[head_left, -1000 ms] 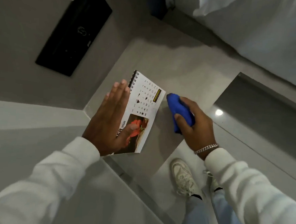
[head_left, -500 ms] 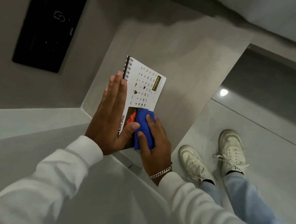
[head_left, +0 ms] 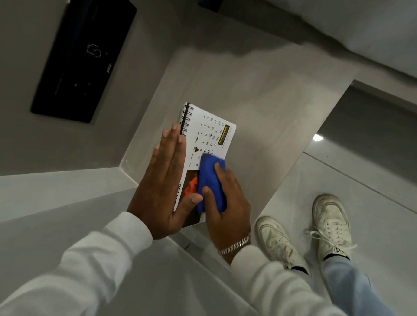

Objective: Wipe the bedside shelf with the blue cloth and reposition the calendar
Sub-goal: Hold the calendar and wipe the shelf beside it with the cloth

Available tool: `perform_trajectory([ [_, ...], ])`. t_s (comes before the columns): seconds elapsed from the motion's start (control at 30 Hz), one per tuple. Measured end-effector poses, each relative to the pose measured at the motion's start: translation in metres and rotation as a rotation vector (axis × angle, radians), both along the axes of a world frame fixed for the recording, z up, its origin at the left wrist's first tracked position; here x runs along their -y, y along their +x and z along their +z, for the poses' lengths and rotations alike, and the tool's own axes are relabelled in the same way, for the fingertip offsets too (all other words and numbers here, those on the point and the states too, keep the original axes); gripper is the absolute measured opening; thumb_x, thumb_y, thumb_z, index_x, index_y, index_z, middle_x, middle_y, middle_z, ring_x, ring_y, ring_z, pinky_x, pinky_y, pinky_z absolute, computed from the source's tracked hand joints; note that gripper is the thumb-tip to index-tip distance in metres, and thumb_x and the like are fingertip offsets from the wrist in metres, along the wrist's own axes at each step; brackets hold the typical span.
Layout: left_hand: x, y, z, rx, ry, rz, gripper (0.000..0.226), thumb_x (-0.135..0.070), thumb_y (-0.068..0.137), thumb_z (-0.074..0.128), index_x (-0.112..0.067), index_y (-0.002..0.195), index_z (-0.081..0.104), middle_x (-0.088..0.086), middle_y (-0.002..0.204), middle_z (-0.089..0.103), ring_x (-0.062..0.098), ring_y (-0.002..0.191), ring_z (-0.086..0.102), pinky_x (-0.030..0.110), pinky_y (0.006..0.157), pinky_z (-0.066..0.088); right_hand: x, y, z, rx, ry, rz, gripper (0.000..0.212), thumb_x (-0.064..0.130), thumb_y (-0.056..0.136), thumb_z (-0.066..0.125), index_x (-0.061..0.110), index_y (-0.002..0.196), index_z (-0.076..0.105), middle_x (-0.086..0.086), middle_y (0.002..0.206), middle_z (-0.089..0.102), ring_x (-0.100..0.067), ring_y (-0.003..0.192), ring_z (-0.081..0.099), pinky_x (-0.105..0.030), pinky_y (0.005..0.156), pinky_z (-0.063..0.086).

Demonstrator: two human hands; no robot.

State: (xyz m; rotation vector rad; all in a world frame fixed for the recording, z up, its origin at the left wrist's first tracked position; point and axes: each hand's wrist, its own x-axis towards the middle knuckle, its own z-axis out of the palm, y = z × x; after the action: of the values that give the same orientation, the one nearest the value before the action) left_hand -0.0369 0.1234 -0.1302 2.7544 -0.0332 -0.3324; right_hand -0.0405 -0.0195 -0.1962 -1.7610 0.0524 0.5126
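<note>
A white spiral-bound desk calendar [head_left: 210, 131] stands on the grey bedside shelf [head_left: 265, 107], near its front left corner. My left hand [head_left: 164, 182] lies flat against the calendar's left side, fingers straight, thumb across its lower face. My right hand [head_left: 226, 212] grips a folded blue cloth [head_left: 211, 182] and presses it onto the calendar's front, over the orange picture and the lowest date rows. The calendar's bottom edge is hidden behind both hands.
A black wall panel [head_left: 85, 52] is set in the grey wall to the left. White bedding [head_left: 378, 26] lies at the top right. Past the shelf's right edge is glossy floor [head_left: 369, 197] with my two white sneakers [head_left: 329, 224].
My right hand moved left from the shelf surface onto the calendar's face, then slid the blue cloth a little upward over it. My left hand stayed against the calendar.
</note>
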Motion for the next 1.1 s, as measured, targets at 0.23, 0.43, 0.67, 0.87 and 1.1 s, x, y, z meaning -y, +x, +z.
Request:
perform_trajectory([
  [0.23,-0.002,0.0,-0.003,0.006,0.035,-0.01,0.082,-0.06,0.095,0.022,-0.01,0.154,-0.005,0.002,0.165,-0.014,0.026,0.154,-0.006,0.056,0.123,0.013,-0.003,0.023,-0.004,0.013,-0.003,-0.01,0.051,0.02,0.094,0.06,0.012,0.141,0.044,-0.015,0.148,0.043,-0.029,0.135,0.043,-0.05,0.106,0.043],
  [0.43,-0.002,-0.001,-0.004,-0.005,0.066,0.001,0.081,-0.061,0.094,0.021,-0.015,0.154,-0.008,0.0,0.165,-0.014,0.024,0.154,-0.007,0.052,0.124,0.01,-0.009,0.063,-0.012,0.032,-0.017,-0.037,0.052,0.022,0.095,0.058,0.015,0.143,0.039,-0.015,0.15,0.041,-0.03,0.135,0.042,-0.052,0.106,0.043],
  [0.67,-0.002,-0.001,-0.002,-0.025,0.099,-0.021,0.081,-0.061,0.095,0.02,-0.012,0.154,-0.007,0.004,0.165,-0.012,0.027,0.154,-0.005,0.046,0.125,0.003,0.005,-0.015,0.005,0.049,0.017,0.109,0.054,0.025,0.094,0.058,0.017,0.143,0.039,-0.011,0.153,0.035,-0.025,0.137,0.04,-0.044,0.109,0.042],
  [0.87,0.0,0.0,-0.001,-0.026,0.112,-0.023,0.081,-0.062,0.094,0.018,-0.013,0.154,-0.009,0.0,0.164,-0.017,0.026,0.154,-0.005,0.049,0.125,0.006,-0.013,0.025,0.006,0.059,0.02,-0.016,0.052,0.025,0.094,0.057,0.014,0.142,0.041,-0.012,0.152,0.037,-0.026,0.136,0.04,-0.032,0.108,0.036],
  [1.1,0.001,-0.001,0.001,-0.062,0.135,-0.008,0.083,-0.065,0.093,0.017,-0.014,0.154,-0.009,-0.001,0.164,-0.016,0.023,0.154,-0.007,0.048,0.125,0.006,-0.011,0.026,0.001,0.078,0.005,0.002,0.053,0.024,0.094,0.058,0.015,0.143,0.038,-0.013,0.153,0.035,-0.027,0.137,0.039,-0.033,0.109,0.037],
])
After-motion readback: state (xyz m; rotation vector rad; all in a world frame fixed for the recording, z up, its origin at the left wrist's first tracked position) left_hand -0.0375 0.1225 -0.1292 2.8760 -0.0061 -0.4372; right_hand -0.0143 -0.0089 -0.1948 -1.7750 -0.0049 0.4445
